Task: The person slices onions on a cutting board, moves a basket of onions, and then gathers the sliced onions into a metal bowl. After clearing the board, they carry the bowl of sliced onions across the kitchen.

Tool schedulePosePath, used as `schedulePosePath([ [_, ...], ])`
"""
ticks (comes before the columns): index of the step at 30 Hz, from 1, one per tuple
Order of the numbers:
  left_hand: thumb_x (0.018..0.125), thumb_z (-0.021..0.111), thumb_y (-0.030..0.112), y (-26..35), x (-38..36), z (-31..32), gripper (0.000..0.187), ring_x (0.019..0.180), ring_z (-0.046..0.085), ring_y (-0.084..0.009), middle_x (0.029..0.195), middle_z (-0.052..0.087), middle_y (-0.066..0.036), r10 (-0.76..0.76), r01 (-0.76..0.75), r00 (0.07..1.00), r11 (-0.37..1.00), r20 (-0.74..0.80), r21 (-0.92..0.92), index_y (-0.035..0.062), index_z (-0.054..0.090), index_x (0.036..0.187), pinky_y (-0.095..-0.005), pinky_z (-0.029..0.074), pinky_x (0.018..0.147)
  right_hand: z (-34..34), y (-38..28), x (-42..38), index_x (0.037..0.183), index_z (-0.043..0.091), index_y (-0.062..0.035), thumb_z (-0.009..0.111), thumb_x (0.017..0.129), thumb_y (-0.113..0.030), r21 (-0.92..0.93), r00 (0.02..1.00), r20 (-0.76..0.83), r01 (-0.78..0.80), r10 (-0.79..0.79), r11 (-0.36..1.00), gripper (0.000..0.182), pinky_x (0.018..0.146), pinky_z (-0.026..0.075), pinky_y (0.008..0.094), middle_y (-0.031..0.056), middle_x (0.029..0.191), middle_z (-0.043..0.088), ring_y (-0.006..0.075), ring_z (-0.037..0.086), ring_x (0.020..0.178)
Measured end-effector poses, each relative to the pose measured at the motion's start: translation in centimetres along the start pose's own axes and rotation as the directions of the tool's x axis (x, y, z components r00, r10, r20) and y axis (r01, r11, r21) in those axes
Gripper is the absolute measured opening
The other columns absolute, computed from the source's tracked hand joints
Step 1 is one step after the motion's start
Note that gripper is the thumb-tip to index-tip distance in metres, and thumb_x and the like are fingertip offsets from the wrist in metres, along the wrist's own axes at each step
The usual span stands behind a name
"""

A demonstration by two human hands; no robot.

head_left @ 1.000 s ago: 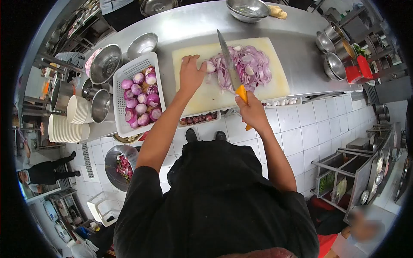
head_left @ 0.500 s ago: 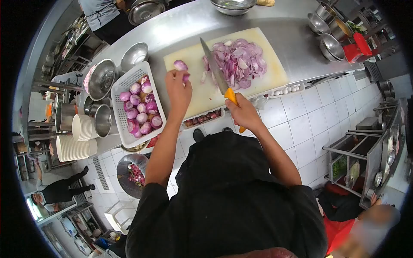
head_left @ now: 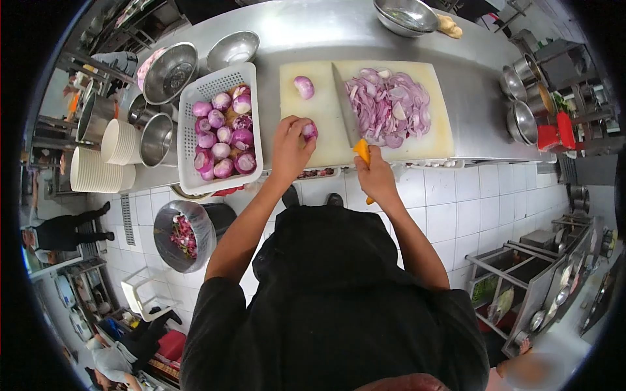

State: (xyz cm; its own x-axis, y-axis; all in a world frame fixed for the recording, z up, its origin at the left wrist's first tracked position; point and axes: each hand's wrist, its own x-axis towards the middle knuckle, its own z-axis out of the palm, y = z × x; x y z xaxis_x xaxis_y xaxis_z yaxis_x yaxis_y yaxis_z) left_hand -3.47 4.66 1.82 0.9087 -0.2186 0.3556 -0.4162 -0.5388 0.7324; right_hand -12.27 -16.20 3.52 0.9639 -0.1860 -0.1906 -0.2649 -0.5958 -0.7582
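My left hand [head_left: 291,148] is closed round a purple onion piece [head_left: 310,131] near the left edge of the cutting board [head_left: 319,143]. Farther back on the board lies another peeled onion piece [head_left: 304,86], untouched. My right hand [head_left: 378,174] grips the yellow handle of a large knife [head_left: 347,107], whose blade lies along the board and points away from me. Right of the blade is a wide heap of sliced purple onion [head_left: 391,105]. A white perforated basket [head_left: 185,133] of peeled onions [head_left: 220,133] stands left of the board.
Metal bowls [head_left: 156,138] and stacked pale containers [head_left: 98,171] stand left of the basket. More bowls [head_left: 407,16] are at the counter's back and right. A lined bin [head_left: 163,236] with onion scraps is on the floor at left. Co-workers [head_left: 62,233] are at the left and lower edges.
The camera view has turned and shifted. My left hand is nearer the board's front edge with one onion piece, and the other piece lies apart from it. The knife stays in my right hand.
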Motion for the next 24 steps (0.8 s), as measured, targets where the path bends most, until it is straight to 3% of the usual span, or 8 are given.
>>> schedulePosePath([
  [6,0.073,0.074,0.005,-0.4,3.2,3.6,0.036,0.113,0.055,-0.0330,0.114,0.056,-0.016,0.087,-0.083,0.995,0.993,0.045,-0.081,0.0029,0.065,0.108,-0.0389,0.047,0.095,-2.3,-1.5,1.1,0.125,0.041,-0.0031,0.052,0.096,-0.023,-0.127,0.995,0.015,0.102,-0.101,0.987,0.037,0.075,0.047,0.0601,0.0323,0.084,0.065,0.0527,0.062,0.082],
  [9,0.078,0.071,0.005,0.2,3.8,3.9,0.033,0.103,0.062,-0.0315,0.113,0.056,-0.015,0.045,-0.050,0.998,0.992,-0.042,-0.112,0.0024,0.065,0.110,-0.0380,0.052,0.088,-2.8,-3.1,1.8,0.126,0.039,-0.0026,0.051,0.096,-0.021,-0.115,0.988,0.026,0.154,-0.152,0.981,0.037,0.075,0.046,0.0603,0.0335,0.084,0.064,0.0531,0.062,0.082],
  [12,0.082,0.067,0.006,0.7,3.8,4.1,0.027,0.088,0.067,-0.0283,0.111,0.057,-0.014,-0.138,0.128,0.990,0.958,-0.021,-0.258,0.0003,0.066,0.108,-0.0348,0.058,0.077,-3.3,-4.1,2.1,0.127,0.037,-0.0009,0.050,0.096,-0.020,-0.111,0.991,0.099,0.105,-0.094,0.988,0.038,0.076,0.046,0.0600,0.0349,0.084,0.064,0.0533,0.062,0.083],
  [15,0.083,0.066,0.005,0.2,3.8,4.7,0.023,0.077,0.069,-0.0250,0.108,0.057,-0.014,-0.109,0.102,0.994,0.952,-0.007,-0.288,-0.0022,0.066,0.105,-0.0315,0.060,0.069,-4.5,-6.3,1.5,0.132,0.038,0.0000,0.048,0.099,-0.026,-0.157,0.979,0.196,-0.031,0.062,0.987,0.043,0.080,0.047,0.0550,0.0317,0.089,0.065,0.0502,0.064,0.088],
  [21,0.082,0.067,0.003,0.3,4.4,5.0,0.023,0.082,0.070,-0.0241,0.105,0.059,-0.014,-0.157,0.139,0.987,0.928,-0.025,-0.345,-0.0045,0.067,0.104,-0.0314,0.060,0.072,-4.4,-6.4,1.0,0.129,0.038,0.0012,0.045,0.100,-0.025,-0.237,0.977,0.201,-0.017,0.066,0.971,0.040,0.080,0.047,0.0545,0.0311,0.084,0.065,0.0487,0.065,0.085],
  [24,0.083,0.067,0.004,-0.5,4.7,5.1,0.021,0.082,0.069,-0.0236,0.104,0.060,-0.013,-0.092,0.090,0.996,0.945,0.011,-0.315,-0.0052,0.067,0.101,-0.0313,0.060,0.073,-5.1,-7.3,0.7,0.122,0.037,0.0048,0.047,0.097,-0.020,-0.242,0.971,0.231,-0.003,0.061,0.970,0.036,0.081,0.047,0.0590,0.0360,0.084,0.064,0.0532,0.063,0.085],
])
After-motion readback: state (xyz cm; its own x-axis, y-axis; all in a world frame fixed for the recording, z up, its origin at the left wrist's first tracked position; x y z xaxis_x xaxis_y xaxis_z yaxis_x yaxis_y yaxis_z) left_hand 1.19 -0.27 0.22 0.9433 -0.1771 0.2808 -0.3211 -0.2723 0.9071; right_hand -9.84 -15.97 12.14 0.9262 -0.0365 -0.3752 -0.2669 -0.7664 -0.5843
